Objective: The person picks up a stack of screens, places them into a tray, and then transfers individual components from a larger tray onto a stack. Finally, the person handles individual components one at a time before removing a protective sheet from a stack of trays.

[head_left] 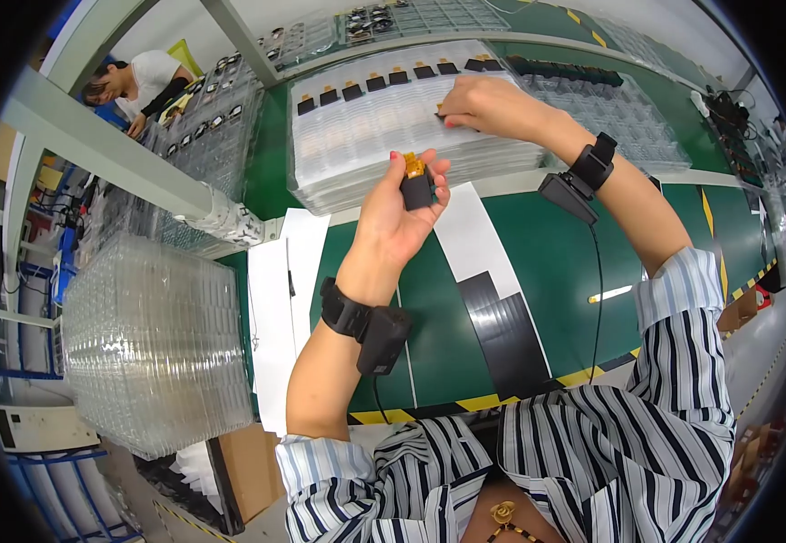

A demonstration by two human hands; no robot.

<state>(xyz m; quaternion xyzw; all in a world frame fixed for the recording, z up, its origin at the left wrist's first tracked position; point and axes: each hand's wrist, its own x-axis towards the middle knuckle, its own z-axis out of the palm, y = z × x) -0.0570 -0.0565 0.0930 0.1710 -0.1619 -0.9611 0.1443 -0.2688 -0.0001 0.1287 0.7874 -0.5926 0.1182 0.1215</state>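
Note:
My left hand (386, 210) is turned palm up, its fingers curled round small black square panels with orange flex tails (417, 190). How many lie in it cannot be made out. Ahead and to the right, my right hand (500, 107) pinches a small black panel with an orange tail (441, 111), mostly hidden by the fingers, just over the white sheet (348, 140) on a stack of clear plastic trays (330, 192). Along the far side of that sheet runs a row of similar black panels (375, 83), tails pointing away.
Nearer me on the green bench (420, 317) are white strips (470, 226) and a black sheet (506, 335). A tall stack of clear trays (153, 344) stands at left. More trays (601, 118) lie to the right. A metal post (130, 154) slants across upper left; a co-worker (148, 81) sits beyond.

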